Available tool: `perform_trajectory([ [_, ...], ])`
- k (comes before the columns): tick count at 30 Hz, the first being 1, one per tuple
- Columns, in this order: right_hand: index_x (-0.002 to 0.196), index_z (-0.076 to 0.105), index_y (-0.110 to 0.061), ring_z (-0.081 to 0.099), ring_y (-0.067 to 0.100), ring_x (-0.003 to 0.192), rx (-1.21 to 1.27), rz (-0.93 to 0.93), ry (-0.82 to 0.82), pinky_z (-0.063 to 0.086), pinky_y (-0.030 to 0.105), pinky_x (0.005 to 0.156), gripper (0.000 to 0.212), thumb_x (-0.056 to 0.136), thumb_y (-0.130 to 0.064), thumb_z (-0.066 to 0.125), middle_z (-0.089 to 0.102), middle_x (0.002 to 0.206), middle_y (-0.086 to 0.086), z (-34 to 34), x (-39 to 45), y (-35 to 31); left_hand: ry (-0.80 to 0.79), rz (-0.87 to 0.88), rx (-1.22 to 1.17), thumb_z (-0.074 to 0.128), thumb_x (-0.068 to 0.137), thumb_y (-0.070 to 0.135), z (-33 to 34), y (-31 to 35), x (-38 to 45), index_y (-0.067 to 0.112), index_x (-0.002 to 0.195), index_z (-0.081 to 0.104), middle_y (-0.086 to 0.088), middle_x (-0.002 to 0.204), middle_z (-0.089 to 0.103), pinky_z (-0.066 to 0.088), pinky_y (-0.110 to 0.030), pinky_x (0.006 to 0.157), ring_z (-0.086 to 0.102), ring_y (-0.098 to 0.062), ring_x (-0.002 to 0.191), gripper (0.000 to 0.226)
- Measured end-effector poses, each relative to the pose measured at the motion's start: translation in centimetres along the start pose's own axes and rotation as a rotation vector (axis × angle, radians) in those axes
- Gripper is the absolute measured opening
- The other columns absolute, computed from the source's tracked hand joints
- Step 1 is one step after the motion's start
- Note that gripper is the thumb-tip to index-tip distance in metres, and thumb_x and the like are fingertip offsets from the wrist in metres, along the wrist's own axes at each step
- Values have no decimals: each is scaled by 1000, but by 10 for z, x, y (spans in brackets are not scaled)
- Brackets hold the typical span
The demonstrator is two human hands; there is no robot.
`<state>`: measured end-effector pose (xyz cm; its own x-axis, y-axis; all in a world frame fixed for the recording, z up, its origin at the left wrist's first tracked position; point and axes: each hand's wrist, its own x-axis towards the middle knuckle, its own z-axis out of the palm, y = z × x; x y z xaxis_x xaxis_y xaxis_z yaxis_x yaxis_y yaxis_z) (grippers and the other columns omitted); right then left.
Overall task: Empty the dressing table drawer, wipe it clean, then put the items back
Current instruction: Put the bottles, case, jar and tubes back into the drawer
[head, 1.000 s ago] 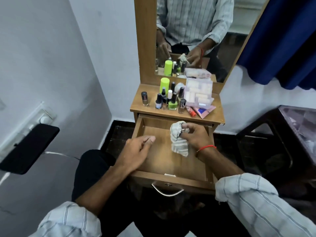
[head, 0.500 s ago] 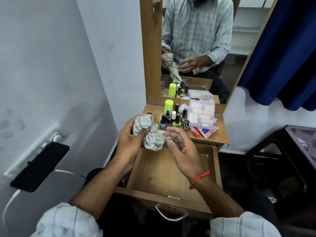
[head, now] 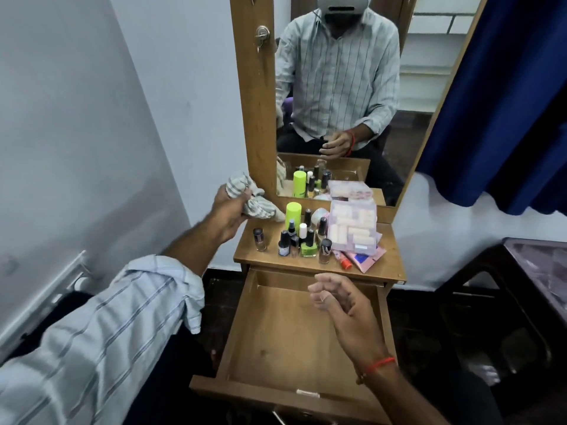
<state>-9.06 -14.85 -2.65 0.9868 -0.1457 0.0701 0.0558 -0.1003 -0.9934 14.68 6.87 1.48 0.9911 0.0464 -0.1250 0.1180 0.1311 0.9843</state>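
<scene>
The wooden drawer is pulled out with nothing inside it. My left hand grips a bunched grey striped cloth at the back left corner of the dressing table top. My right hand hovers over the drawer's back right part, fingers loosely curled, holding nothing. On the top stand several nail polish bottles, a lime green bottle, a clear plastic box, a red tube and a pink packet.
A tall mirror rises behind the table top and reflects me. The white wall is close on the left, with a black phone lower down. A blue curtain hangs at right above a dark side table.
The cloth passed from my right hand into my left, which carried it up and left to the table top's corner. My right hand let go and dropped over the drawer.
</scene>
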Motion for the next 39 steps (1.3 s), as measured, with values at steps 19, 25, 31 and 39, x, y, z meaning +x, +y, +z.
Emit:
perform_trajectory([
  [19, 106, 70, -20, 71, 23, 94, 31, 53, 56, 58, 37, 86, 27, 96, 0, 56, 75, 98, 4, -9, 10, 16, -38, 99, 634, 32, 82, 91, -29, -57, -19, 26, 142, 55, -1, 143, 61, 41, -49, 115, 58, -19, 128, 91],
  [25, 108, 70, -20, 71, 22, 90, 22, 39, 24, 59, 37, 82, 27, 97, -1, 54, 75, 98, 4, -3, 7, 18, 29, 262, 787, 42, 97, 69, -32, -73, -42, 16, 154, 43, -11, 152, 50, 40, -46, 116, 50, -27, 137, 78],
  [31, 108, 69, -20, 71, 20, 90, 15, 43, 46, 60, 35, 80, 27, 97, -1, 54, 75, 97, 3, -9, -1, 18, 39, 78, 658, 24, 92, 81, -31, -70, -38, 28, 146, 55, -1, 144, 57, 34, -44, 119, 50, -23, 135, 82],
  [39, 109, 68, -20, 71, 21, 89, 25, 53, 44, 60, 30, 77, 26, 98, -2, 53, 75, 97, 3, -10, -2, 20, 81, 383, 975, 57, 91, 67, -35, -73, -59, 41, 148, 49, 7, 161, 34, 19, -50, 114, 22, -27, 145, 63],
])
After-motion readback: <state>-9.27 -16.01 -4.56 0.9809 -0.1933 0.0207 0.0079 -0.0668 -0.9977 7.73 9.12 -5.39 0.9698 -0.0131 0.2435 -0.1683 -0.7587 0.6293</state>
